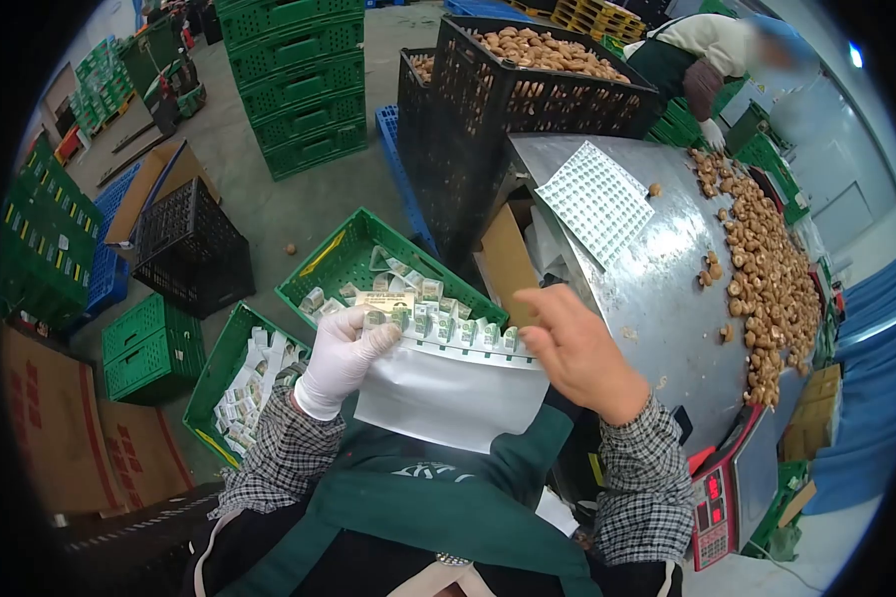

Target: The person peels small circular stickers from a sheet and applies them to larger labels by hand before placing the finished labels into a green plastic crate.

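My left hand, in a white glove, pinches the upper left corner of a label sheet. Its lower part is bare white backing, and a row of green-printed labels curls up along the top edge. At the sheet's right end is my bare right hand, thumb and fingers apart; I see nothing held in it. Just beyond the sheet, a green crate contains several small items with white and green labels. Another green crate of similar labelled pieces stands by my left forearm.
Loose mushrooms are heaped on a metal table, with a printed label sheet lying nearer. Black crates of mushrooms stand ahead. A red scale is at lower right. Another person bends over the table's far end.
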A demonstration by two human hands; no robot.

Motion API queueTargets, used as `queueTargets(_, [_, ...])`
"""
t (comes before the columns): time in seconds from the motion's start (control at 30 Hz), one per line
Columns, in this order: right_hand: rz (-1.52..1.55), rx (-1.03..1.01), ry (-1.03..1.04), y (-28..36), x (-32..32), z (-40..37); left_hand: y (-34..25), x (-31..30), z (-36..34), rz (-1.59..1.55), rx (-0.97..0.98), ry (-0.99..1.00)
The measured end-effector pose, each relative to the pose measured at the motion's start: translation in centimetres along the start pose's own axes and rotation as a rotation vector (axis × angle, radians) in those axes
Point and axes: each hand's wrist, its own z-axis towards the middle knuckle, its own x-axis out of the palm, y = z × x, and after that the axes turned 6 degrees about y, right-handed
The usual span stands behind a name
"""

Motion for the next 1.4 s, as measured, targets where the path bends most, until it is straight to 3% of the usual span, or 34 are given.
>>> queueTargets(0.1, [-0.223,-0.051,0.187,0.2,0.5,0.8,-0.7,0.1,-0.1,-0.04,-0.02,0.032])
queueTargets(0.2, [-0.298,-0.118,0.235,0.1,0.9,0.9,-1.0,0.4,-0.1,-0.073,-0.014,0.032])
queueTargets(0.3, [-0.326,-0.235,0.15,0.3,1.1,0.4,-0.1,0.2,0.1,-0.049,-0.043,0.009])
queueTargets(0.4, [-0.01,-0.321,-0.267,0.5,0.2,-0.6,0.6,0.3,0.5,-0.004,-0.021,-0.097])
queueTargets(0.43, [0.285,-0.04,-0.249,0.3,0.0,-1.5,0.6,0.4,0.4,0.122,0.014,-0.048])
queueTargets(0.53, [0.799,0.065,-0.202,-0.1,1.6,0.4,0.1,1.4,0.0,0.389,0.137,0.158])
queueTargets(0.57, [0.841,0.059,-0.094,-0.8,2.3,0.4,0.0,2.0,-0.1,0.317,0.086,0.171])
queueTargets(0.67, [0.855,0.114,0.058,-0.1,3.7,1.1,1.6,2.1,-0.1,0.393,0.17,0.224])
queueTargets(0.97, [0.777,0.031,0.077,0.5,5.9,2.8,1.1,2.9,0.0,0.686,0.415,0.272])
queueTargets(1.07, [0.589,0.063,0.172,1.0,5.9,3.0,1.9,3.1,0.0,0.718,0.429,0.268])
queueTargets(1.13, [0.326,0.035,0.072,1.4,5.9,3.2,2.2,3.0,-0.1,0.723,0.427,0.264])
queueTargets(1.2, [0.451,0.058,0.039,1.4,5.9,3.5,2.2,2.6,0.0,0.724,0.435,0.253])
queueTargets(1.27, [0.97,0.142,0.077,0.7,6.7,3.5,1.4,2.7,0.1,0.619,0.483,0.377])
queueTargets(1.3, [0.969,0.127,-0.043,0.3,6.8,3.6,1.2,2.8,0.1,0.564,0.506,0.439])
queueTargets(1.4, [1.143,0.087,-0.234,-1.3,5.5,4.7,1.9,3.1,-0.4,0.587,0.276,0.465])
